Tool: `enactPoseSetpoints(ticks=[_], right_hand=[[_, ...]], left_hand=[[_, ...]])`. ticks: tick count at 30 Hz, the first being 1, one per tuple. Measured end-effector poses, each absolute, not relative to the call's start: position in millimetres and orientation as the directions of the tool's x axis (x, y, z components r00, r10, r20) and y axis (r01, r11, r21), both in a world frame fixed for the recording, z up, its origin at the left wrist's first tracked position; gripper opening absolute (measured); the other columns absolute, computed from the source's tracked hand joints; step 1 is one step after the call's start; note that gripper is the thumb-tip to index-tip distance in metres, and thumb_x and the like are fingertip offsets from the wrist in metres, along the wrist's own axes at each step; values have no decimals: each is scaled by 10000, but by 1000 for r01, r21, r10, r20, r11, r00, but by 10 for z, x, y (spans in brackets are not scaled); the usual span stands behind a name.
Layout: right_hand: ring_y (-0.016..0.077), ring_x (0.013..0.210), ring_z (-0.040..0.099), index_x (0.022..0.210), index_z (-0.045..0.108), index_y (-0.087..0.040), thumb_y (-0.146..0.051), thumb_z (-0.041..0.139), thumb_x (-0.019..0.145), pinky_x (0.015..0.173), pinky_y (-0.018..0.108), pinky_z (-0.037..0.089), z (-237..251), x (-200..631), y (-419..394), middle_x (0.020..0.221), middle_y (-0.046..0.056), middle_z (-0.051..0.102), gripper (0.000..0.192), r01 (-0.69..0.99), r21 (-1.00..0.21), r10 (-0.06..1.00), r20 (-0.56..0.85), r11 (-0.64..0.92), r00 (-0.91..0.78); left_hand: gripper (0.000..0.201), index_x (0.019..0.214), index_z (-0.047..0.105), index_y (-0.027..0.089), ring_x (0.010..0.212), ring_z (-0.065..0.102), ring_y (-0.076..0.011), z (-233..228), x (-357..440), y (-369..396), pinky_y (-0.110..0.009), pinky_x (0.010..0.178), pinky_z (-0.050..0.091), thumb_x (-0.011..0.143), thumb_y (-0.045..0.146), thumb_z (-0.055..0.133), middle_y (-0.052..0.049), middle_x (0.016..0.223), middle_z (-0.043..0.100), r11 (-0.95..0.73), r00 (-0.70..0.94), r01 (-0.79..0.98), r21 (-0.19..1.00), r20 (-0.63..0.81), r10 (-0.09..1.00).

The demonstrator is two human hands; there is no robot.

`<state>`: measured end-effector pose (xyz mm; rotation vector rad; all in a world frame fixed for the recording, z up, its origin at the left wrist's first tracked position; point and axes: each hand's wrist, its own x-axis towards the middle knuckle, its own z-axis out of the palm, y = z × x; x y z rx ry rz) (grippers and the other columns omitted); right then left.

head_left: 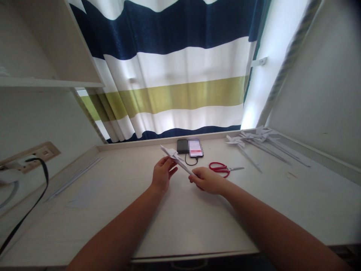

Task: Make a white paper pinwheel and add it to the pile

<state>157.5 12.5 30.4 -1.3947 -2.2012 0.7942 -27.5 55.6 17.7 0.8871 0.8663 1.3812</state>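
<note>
A white paper pinwheel (172, 153) on a rolled paper stick is held slanted above the desk, its folded blades up and to the left. My right hand (207, 180) is closed round the lower part of the stick. At the pinwheel's head, the fingers of my left hand (163, 173) pinch the blades from below; part of their grip is hidden. To the right of my right hand lies a pair of red-handled scissors (221, 168), blades pointing right.
Several finished-looking paper pinwheels (261, 136) lie at the back right. A black power bank (182, 146) and a phone (195, 147) joined by a cable sit at the back. Paper sticks (75, 178) and paper sheets (86, 192) lie left, near a wall socket (45, 152) with a dark cord.
</note>
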Motion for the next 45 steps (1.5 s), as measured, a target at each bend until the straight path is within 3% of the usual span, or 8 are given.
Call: enactPoseSetpoints(ticks=[9,23,39,45], right_hand=[[127,527,505,809,656,-149,-356,434,898,527,242,323,283,1584,138,591,28,598,316,662,-672,905,28,331,-425],[99,473,463,835,656,-138,-433,427,885,466,217,330,275,1602,151,565,-4,541,376,564,-800,908,-61,204,-415],[104,496,471,816,658,-159,-429,431,884,494,225,322,266,1588,155,591,3,562,360,619,-741,909,-30,259,-416],[114,543,496,791,653,-174,-422,433,882,508,225,317,248,1597,172,634,12,585,344,631,-716,915,29,299,-402]], left_hand=[[256,787,645,184,813,628,-145,161,-272,565,-222,651,434,612,345,738,-17,824,671,-27,-44,-373,927,11,999],[287,837,633,179,800,634,-161,139,-268,546,-233,619,452,663,400,694,-27,840,664,-61,-10,-410,910,63,998],[237,764,636,186,776,625,-147,107,-264,586,-219,611,418,653,382,712,-9,776,661,-98,-91,-330,939,72,993],[240,826,641,197,822,625,-159,86,-268,587,-224,621,428,690,387,696,-22,832,659,-94,-54,-319,943,81,995]])
